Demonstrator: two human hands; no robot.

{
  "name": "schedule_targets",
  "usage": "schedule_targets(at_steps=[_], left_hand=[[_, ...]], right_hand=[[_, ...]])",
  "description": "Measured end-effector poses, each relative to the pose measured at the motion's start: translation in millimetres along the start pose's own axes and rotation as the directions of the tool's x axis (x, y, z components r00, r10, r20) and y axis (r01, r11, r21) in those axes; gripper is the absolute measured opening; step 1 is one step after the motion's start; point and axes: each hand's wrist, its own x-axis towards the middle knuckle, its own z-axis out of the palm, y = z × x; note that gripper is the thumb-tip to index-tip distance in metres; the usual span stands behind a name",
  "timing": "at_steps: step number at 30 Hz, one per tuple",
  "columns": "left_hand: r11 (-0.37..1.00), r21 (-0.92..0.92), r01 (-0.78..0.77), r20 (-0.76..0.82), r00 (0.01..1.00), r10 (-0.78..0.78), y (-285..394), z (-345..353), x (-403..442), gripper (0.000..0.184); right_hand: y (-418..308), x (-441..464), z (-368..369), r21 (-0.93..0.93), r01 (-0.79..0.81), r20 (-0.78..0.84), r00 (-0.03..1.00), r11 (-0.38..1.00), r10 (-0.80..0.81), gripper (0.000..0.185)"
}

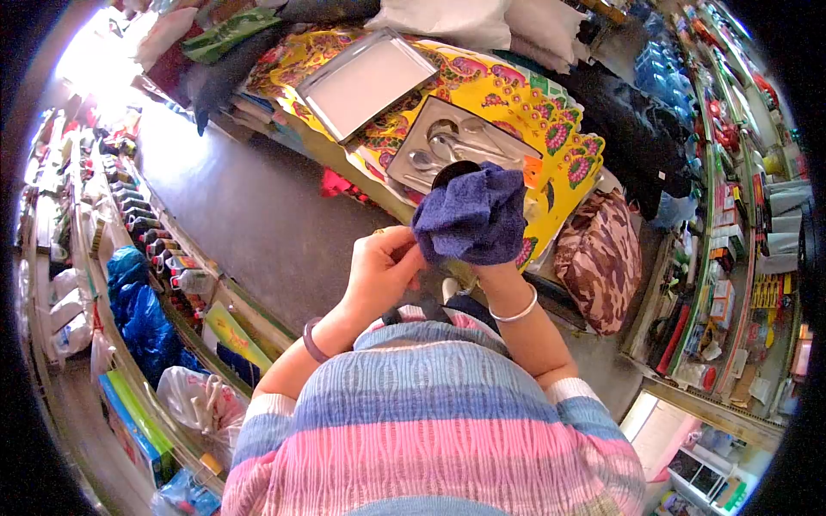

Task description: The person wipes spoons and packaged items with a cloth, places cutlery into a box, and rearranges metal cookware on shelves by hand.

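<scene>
Fingers of the left hand [387, 265] curl beside a blue cloth [473, 219] (whether they pinch it, no telling), while the cloth hides the right hand's [497, 277] grip. The cloth, near the table's [564, 116] near edge, partly covers a dark round piece [452, 171]; light, even pressure suits its curve.

We seem to be in a small shop: shelves [731, 258] packed with mixed goods line both sides, with rows of bottles [151, 219] at left and small boxed items [721, 301] at right.
</scene>
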Motion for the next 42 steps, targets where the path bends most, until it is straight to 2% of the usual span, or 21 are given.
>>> schedule_targets(at_steps=[1,4,5,6,8,9,11,14,18,19,22,25,26,29,31,32,34,36,38,40,42], left_hand=[[1.000,0.007,-0.027,-0.030,0.999,0.027,-0.5,-1.2,-2.2,0.011],[0.988,0.095,-0.122,-0.103,0.986,0.131,-2.0,-6.4,-7.7,0.013],[0.972,0.168,-0.162,-0.111,0.977,0.182,-0.7,-9.1,-8.8,0.011],[0.950,0.241,-0.200,-0.117,0.965,0.233,0.0,-11.6,-10.0,0.009],[0.841,0.448,-0.304,-0.160,0.898,0.410,-6.9,-14.3,-10.6,0.005],[0.765,0.548,-0.338,-0.163,0.854,0.494,-9.1,-15.3,-11.2,0.004],[0.777,0.539,-0.325,-0.197,0.848,0.492,-9.1,-14.4,-14.2,0.002],[0.741,0.593,-0.315,-0.187,0.841,0.508,-13.3,-20.1,-16.4,0.005],[0.877,0.445,-0.181,-0.227,0.925,0.306,-9.8,-26.8,-20.4,0.009],[0.910,0.387,-0.147,-0.235,0.939,0.251,-12.1,-27.3,-21.0,0.010],[0.974,0.186,-0.133,-0.234,0.956,0.175,-14.4,-28.6,-21.7,0.012],[0.981,0.180,-0.077,-0.200,0.973,0.113,-16.7,-32.8,-22.5,0.013],[0.983,0.165,-0.076,-0.220,0.969,0.112,-13.2,-31.9,-23.6,0.012],[0.994,0.087,-0.061,-0.262,0.962,0.082,-8.5,-29.6,-27.4,0.009],[0.999,-0.009,-0.036,-0.265,0.964,0.033,-20.4,-31.0,-24.8,0.010],[0.995,0.049,-0.087,-0.284,0.954,0.098,-20.5,-30.2,-25.1,0.011],[0.968,0.167,-0.185,-0.309,0.923,0.230,-20.3,-27.1,-24.5,0.014],[0.965,0.235,-0.116,-0.351,0.916,0.195,-15.9,-21.6,-27.6,0.014],[0.958,0.235,-0.162,-0.388,0.889,0.245,-17.0,-14.1,-28.3,0.019],[0.952,0.238,-0.190,-0.390,0.879,0.273,-17.0,-11.1,-31.9,0.020],[0.934,0.303,-0.191,-0.384,0.872,0.304,-15.3,-9.7,-34.3,0.021]], right_hand=[[1.7,8.6,4.7,0.011,0.007,0.225,0.974,1.000,-0.010,0.032],[6.8,0.4,-10.8,-0.125,-0.013,0.131,0.991,0.992,0.030,0.035],[10.5,-3.4,-17.0,-0.504,0.018,0.058,0.998,0.864,0.013,0.035],[14.8,-6.9,-22.0,-0.802,0.020,0.002,1.000,0.596,-0.031,0.035],[21.0,-10.0,-28.0,-0.887,0.007,-0.022,0.998,0.461,-0.058,0.037],[23.8,-10.6,-28.9,-0.750,0.005,-0.014,1.000,0.661,-0.024,0.038],[28.9,-11.6,-28.8,-0.354,-0.028,0.021,0.999,0.935,0.038,0.042],[34.0,-0.4,-21.1,0.204,-0.148,0.188,0.976,0.968,0.109,0.049],[26.1,-10.9,-9.4,-0.371,-0.134,-0.127,0.988,0.919,0.093,0.048],[27.8,-13.1,-4.5,-0.128,-0.180,-0.246,0.958,0.975,0.144,0.035],[28.9,-10.0,-1.8,-0.114,-0.162,-0.159,0.977,0.980,0.143,0.036],[28.9,-5.4,7.1,0.196,-0.247,-0.060,0.963,0.949,0.263,0.040],[27.6,-7.8,10.0,0.175,-0.253,-0.305,0.905,0.952,0.297,0.046],[36.4,-9.3,-17.6,0.257,-0.214,0.065,0.977,0.942,0.204,0.049],[44.8,-14.8,-33.8,0.251,-0.169,0.103,0.984,0.953,0.148,0.049],[48.8,-18.5,-35.4,0.210,-0.133,0.021,0.991,0.969,0.131,0.049],[49.0,-20.7,-39.6,-0.039,-0.091,-0.069,0.994,0.995,0.089,0.048],[49.4,-22.1,-43.5,-0.363,-0.084,-0.190,0.982,0.928,0.015,0.047],[50.0,-22.3,-44.4,-0.397,-0.077,-0.228,0.973,0.915,-0.018,0.044],[55.0,-22.3,-42.2,-0.069,-0.046,-0.156,0.987,0.997,0.035,0.040],[58.5,-20.8,-34.8,0.267,-0.041,-0.065,0.996,0.963,0.060,0.036]])
